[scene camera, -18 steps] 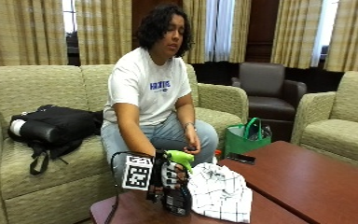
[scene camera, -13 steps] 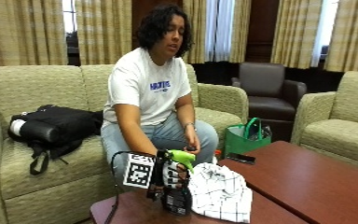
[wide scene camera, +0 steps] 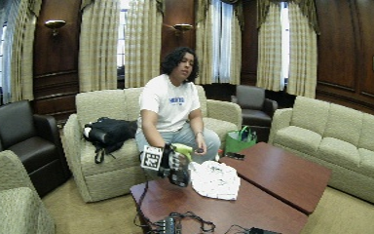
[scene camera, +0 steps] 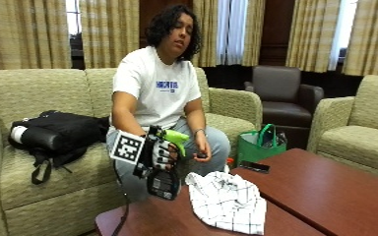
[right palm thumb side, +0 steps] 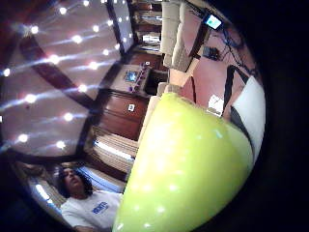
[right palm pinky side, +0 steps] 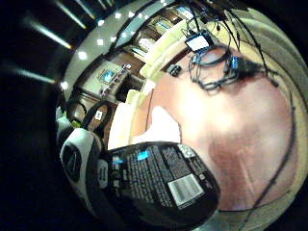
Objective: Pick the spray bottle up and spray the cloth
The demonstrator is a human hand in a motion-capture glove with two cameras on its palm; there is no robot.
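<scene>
On the brown table (scene camera: 320,196), at four o'clock from your gloved right hand (scene camera: 157,156), the checked cloth (scene camera: 227,201) is lying crumpled. You are gripping the spray bottle (scene camera: 165,172) by its neck, fingers curled round it, lifted and upright, green nozzle heading toward the cloth. Next comes squeezing the trigger, I'd judge

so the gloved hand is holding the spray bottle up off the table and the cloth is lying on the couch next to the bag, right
Not quite. The gloved right hand does hold the spray bottle above the table, but the outside view shows the white checked cloth lying on the table beside the bottle, not on the couch.
</scene>
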